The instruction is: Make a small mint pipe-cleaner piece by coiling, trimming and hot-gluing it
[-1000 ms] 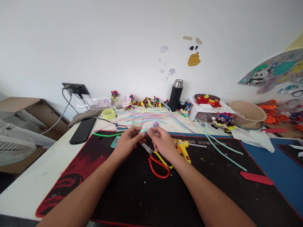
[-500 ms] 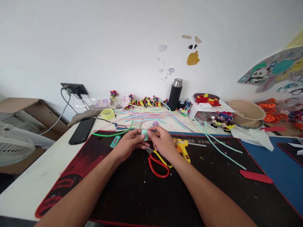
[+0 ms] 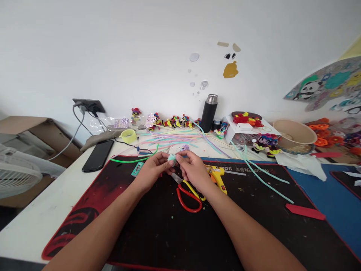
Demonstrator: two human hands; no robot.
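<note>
A small mint-green fuzzy piece (image 3: 172, 159) is pinched between the fingertips of both hands above the black mat (image 3: 158, 229). My left hand (image 3: 156, 168) grips it from the left, and my right hand (image 3: 191, 168) has thumb and forefinger on its right side. Just below the hands lie scissors with red handles (image 3: 189, 201), their blades partly under the fingers. A yellow glue gun (image 3: 217, 178) rests beside my right hand. Left of my left hand are a small teal box (image 3: 137, 169) and a green pipe cleaner (image 3: 126, 162).
Pastel pipe cleaners (image 3: 169, 138) lie behind the mat. Along the wall are small colourful dolls (image 3: 176, 121), a black thermos (image 3: 209, 113) and a white box (image 3: 239, 131). A phone (image 3: 98, 156) lies left, a beige bowl (image 3: 295, 133) right. Mint pipe cleaners (image 3: 265, 182) cross the mat.
The mint-green piece has been turned slightly between the fingertips, and the fingers have shifted a little. The other objects stay where they were.
</note>
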